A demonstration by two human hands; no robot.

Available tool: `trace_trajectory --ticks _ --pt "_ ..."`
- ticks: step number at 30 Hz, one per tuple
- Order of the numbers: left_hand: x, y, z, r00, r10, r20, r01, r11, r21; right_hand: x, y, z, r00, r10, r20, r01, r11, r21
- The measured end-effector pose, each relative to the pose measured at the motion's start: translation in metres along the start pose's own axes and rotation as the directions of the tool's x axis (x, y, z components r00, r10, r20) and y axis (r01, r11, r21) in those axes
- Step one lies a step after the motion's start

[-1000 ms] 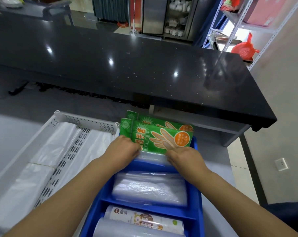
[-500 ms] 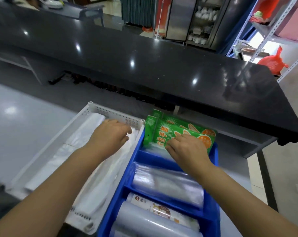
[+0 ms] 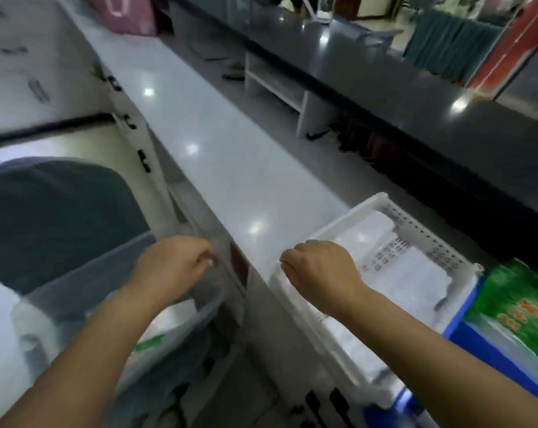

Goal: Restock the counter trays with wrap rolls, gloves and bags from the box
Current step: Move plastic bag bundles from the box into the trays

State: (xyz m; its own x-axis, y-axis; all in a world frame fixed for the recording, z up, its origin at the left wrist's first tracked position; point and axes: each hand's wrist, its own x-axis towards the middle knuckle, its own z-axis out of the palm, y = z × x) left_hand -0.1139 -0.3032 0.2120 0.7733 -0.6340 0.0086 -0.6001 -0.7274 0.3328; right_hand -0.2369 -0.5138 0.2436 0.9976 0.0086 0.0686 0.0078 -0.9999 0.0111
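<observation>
My left hand (image 3: 175, 264) hovers with curled fingers over the far corner of a translucent plastic box (image 3: 61, 291) at the lower left; nothing shows in it. A green-and-white pack (image 3: 147, 344) lies blurred inside that box. My right hand (image 3: 320, 273) is a loose fist above the near-left edge of the white perforated tray (image 3: 385, 200), which holds flat white plastic bags (image 3: 406, 273). Green glove packs (image 3: 521, 307) stand in the blue tray (image 3: 477, 344) at the right edge.
A long white counter (image 3: 218, 143) runs from the trays to the far left. Behind it stands a raised black counter (image 3: 447, 97) with a white shelf (image 3: 277, 84) under it. A dark rounded chair back (image 3: 54, 217) sits left of the box.
The view has swung left. My right hand left the glove packs and moved over the white tray. My left hand moved from the white tray to the translucent box.
</observation>
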Motion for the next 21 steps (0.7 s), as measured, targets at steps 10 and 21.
trace_trajectory --ticks 10,21 --pt "-0.091 -0.249 -0.022 0.91 -0.409 0.068 0.407 0.912 0.047 0.149 -0.198 0.08 0.961 -0.232 0.149 0.226 0.973 0.053" --pt "-0.111 -0.337 0.063 0.839 -0.469 0.277 0.489 0.872 -0.002 0.182 -0.236 0.258 0.82 -0.159 0.549 0.054 0.978 0.202"
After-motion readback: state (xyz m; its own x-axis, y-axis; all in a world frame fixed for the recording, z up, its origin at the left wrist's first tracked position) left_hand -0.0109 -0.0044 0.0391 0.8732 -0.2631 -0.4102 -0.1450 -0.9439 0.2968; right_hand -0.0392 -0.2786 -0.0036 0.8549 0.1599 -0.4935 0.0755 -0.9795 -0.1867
